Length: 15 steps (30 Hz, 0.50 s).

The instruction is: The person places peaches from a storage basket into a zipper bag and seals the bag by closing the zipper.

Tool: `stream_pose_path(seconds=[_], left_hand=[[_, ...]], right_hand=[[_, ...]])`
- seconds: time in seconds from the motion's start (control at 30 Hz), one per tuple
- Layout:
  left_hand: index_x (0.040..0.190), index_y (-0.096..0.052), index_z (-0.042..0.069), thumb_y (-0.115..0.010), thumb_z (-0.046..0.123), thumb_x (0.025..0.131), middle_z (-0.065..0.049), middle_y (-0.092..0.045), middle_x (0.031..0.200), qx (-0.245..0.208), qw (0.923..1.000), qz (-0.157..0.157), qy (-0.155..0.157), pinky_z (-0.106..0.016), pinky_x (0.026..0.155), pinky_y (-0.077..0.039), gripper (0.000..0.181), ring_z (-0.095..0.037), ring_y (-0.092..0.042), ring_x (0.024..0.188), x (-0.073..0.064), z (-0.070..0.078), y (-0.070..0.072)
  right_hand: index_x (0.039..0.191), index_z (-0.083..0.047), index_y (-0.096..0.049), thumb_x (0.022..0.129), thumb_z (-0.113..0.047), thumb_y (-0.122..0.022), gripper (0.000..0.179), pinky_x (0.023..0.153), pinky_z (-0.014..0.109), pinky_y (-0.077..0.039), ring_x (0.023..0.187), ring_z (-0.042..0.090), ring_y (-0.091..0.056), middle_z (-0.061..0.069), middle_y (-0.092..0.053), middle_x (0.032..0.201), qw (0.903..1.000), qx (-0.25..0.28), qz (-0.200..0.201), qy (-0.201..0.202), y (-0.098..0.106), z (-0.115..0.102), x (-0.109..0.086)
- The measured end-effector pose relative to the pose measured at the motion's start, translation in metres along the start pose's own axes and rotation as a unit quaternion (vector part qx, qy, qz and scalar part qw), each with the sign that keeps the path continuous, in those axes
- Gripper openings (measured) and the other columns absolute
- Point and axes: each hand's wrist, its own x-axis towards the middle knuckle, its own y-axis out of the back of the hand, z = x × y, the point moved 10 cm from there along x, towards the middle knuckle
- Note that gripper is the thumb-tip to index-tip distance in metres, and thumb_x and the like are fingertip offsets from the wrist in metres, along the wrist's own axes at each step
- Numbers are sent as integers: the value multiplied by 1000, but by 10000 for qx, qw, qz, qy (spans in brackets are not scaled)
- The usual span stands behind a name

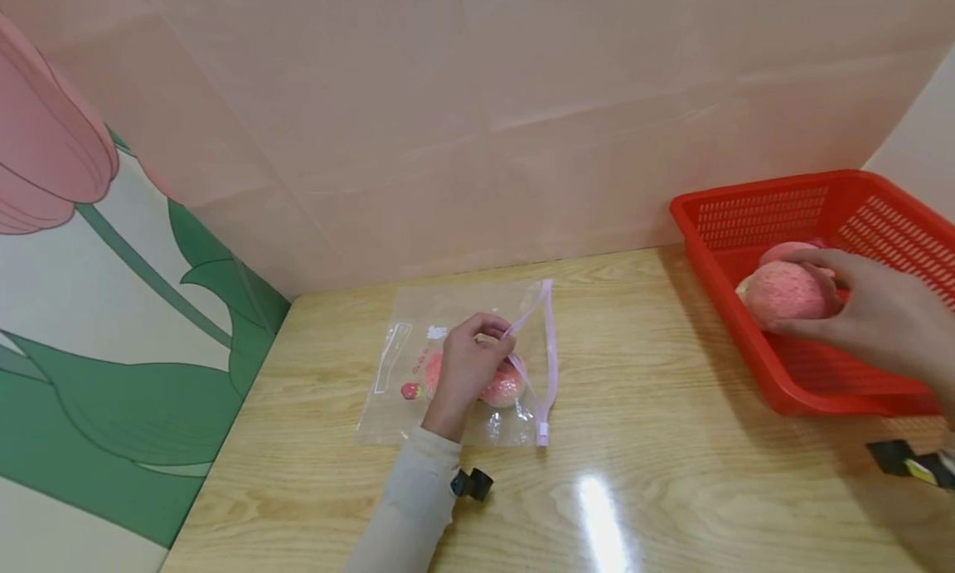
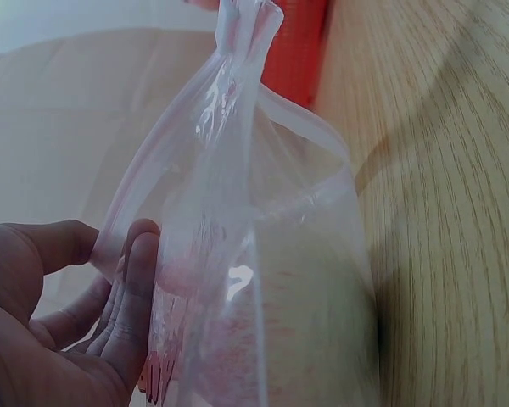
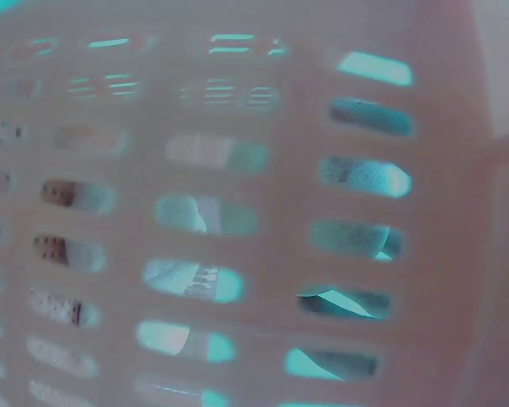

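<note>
Wood below, pink behind

The bench (image 1: 634, 440) gleamed low; centre, the left hand (image 1: 473, 361) pinched a clear bag (image 1: 418, 341) by its lip; right, the right hand (image 1: 888, 308) gripped a pink ball (image 1: 791, 295) in or over a red basket (image 1: 843, 204). Pinkish sheeting (image 1: 485, 133) spanned the top, tulip artwork (image 1: 104, 374) the left.

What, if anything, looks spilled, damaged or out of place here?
Nothing stands out. The left hand pinches the zip bag by its open mouth, with pink fruit inside; the right hand grips a peach at the red basket. No spill or tear shows.
</note>
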Motion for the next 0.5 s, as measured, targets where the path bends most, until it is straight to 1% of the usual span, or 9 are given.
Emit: stream_pose_path(seconds=[0.07, 0.13, 0.27, 0.4, 0.5], left_hand=[[97, -67, 5, -68, 6, 84, -8, -65, 89, 25, 10000, 12, -1, -23, 50, -55, 13, -5, -61, 53, 0, 0, 0], [97, -67, 5, -68, 6, 84, -8, -65, 89, 44, 10000, 21, -5, -22, 50, -55, 12, -5, -61, 54, 0, 0, 0], [96, -67, 6, -69, 7, 84, -8, -65, 89, 78, 10000, 15, 23, -22, 50, -54, 12, -5, -61, 54, 0, -1, 0], [97, -67, 6, -69, 7, 84, -7, -65, 89, 52, 10000, 3, 40, -22, 50, -55, 13, -6, -61, 54, 0, -1, 0], [97, -67, 5, -68, 6, 84, -7, -64, 88, 22, 10000, 0, 26, -22, 50, -55, 13, -6, -61, 53, 0, 0, 0]], right_hand=[[135, -11, -45, 60, -56, -85, 96, 54, 52, -51, 88, 46, -46, 33, -51, 113, 10000, 32, 46, 47, 2, -4, -1], [136, -11, -45, 61, -51, -86, 95, 55, 53, -52, 88, 46, -47, 32, -51, 114, 9999, 84, 98, 99, 3, -7, -2], [139, -9, -44, 62, -47, -87, 96, 60, 58, -53, 92, 48, -47, 31, -48, 121, 9995, 236, 157, 108, 6, -11, -5], [140, -9, -44, 63, -46, -87, 97, 64, 62, -52, 96, 50, -45, 31, -48, 124, 9993, 290, 192, 124, 7, -15, -6], [141, -9, -44, 63, -46, -87, 97, 63, 62, -51, 98, 50, -44, 31, -47, 125, 9993, 286, 201, 151, 9, -19, -7]])
